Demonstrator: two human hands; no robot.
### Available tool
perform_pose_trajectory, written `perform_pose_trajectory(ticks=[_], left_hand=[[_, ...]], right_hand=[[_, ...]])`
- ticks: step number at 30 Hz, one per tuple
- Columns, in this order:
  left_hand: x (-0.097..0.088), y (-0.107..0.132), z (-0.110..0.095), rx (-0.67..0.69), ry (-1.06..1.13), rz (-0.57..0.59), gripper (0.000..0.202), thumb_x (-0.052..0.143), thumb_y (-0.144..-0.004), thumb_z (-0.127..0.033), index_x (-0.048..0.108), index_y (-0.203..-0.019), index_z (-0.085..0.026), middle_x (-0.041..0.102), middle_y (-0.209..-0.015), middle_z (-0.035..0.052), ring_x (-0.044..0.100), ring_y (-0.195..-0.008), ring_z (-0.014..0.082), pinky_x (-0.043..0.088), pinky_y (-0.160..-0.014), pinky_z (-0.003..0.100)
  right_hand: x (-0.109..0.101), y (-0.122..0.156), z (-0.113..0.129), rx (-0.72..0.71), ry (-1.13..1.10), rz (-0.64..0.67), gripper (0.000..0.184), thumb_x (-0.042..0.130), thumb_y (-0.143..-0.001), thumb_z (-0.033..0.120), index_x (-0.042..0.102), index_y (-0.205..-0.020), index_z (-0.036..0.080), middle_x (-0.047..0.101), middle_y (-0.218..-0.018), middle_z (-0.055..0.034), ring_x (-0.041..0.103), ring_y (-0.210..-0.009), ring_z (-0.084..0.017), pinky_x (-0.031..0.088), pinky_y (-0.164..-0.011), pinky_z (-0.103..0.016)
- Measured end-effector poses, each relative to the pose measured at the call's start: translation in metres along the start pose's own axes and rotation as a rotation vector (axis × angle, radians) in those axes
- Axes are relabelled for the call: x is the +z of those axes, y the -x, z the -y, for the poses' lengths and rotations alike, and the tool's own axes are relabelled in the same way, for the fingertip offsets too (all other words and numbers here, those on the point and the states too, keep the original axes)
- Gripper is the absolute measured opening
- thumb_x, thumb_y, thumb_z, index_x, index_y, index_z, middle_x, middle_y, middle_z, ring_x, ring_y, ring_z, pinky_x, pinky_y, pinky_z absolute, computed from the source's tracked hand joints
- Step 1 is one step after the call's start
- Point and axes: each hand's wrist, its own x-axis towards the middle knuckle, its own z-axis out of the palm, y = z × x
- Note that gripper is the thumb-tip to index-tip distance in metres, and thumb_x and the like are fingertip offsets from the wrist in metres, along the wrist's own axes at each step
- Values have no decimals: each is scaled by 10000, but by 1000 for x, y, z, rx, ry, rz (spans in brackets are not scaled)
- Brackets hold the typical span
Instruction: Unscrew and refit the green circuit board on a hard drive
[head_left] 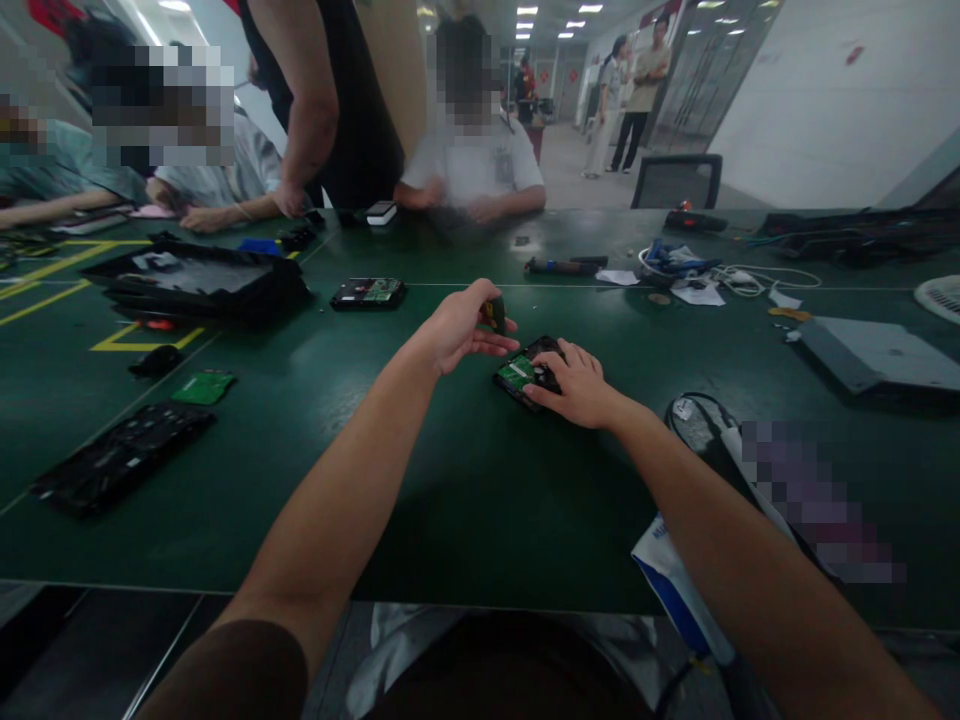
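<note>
Head view: left hand (459,327) holds 1 yellow-black tool (493,315) between fingers, right hand (579,385) grips 1 black device (545,347), seemingly opened; green board (514,375) still inside.

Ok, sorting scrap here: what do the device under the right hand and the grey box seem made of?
Device: dull black frame, maybe plastic or metal; green board, probably coated laminate by its colour. Grey box: perhaps painted metal, by its smooth satin face.
</note>
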Motion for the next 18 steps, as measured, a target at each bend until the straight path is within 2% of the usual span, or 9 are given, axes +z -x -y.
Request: perform_pose_trajectory(ticks=[8, 18], left_hand=[[-5, -5, 1, 36, -107, -18, 350, 552, -852, -465, 698, -927, -156, 729, -943, 123, 645, -626, 172, 525, -566, 282], [-4, -3, 1, -4, -2, 17, 318, 554, -844, -455, 657, -913, -162, 746, -971, 143, 708, -701, 224, 574, -621, 332]], right_hand=[[0, 0, 0, 4, -1, -3, 696, 396, -954, 789, 463, -1503, 367, 217, -1743, -111, 181, -1597, -444, 183, -1241, -668], [1, -1, -2, -20, 1, -9, 679, 401, -954, 789, 477, -1499, 391, 259, -1724, -109, 175, -1604, -429, 180, -1245, -673]])
